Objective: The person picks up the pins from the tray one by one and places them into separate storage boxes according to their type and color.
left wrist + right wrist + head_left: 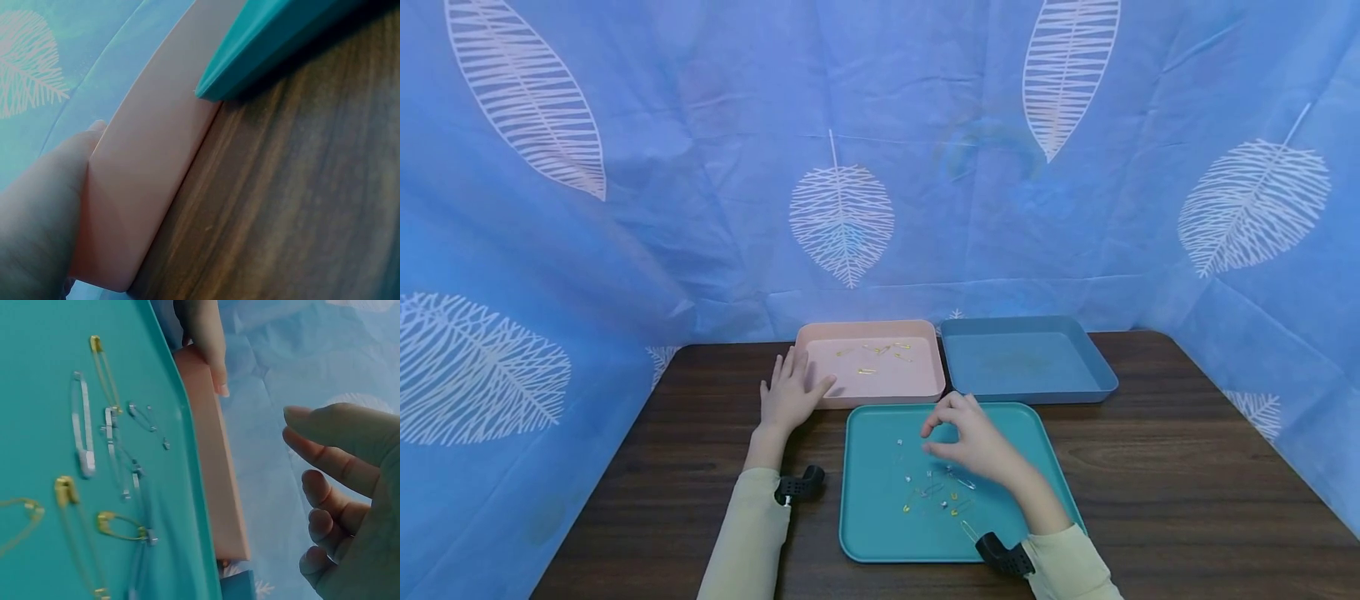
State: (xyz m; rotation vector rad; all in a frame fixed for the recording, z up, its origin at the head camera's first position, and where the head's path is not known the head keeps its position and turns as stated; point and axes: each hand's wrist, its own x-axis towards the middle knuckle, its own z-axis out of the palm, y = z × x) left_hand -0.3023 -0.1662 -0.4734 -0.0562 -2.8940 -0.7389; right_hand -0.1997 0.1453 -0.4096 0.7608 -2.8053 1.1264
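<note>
My left hand (787, 396) rests at the left end of the pink tray (880, 401), its fingers spread and fairly straight and its thumb over the front rim. Several gold safety pins (867, 372) lie in that tray. Over the teal tray (880, 542) hovers my right hand (973, 442), thumb and forefinger apart in a loose curve, nothing between them. In the right wrist view, gold safety pins (67, 490) and silver safety pins (86, 459) lie mixed on the teal tray, some overlapping. The other right fingers are loosely bent.
A blue tray (1030, 397) stands to the right of the pink one, behind the teal tray. All three trays sit on a dark wooden table (1180, 483). Blue cloth (925, 233) with white leaf prints hangs behind and at both sides.
</note>
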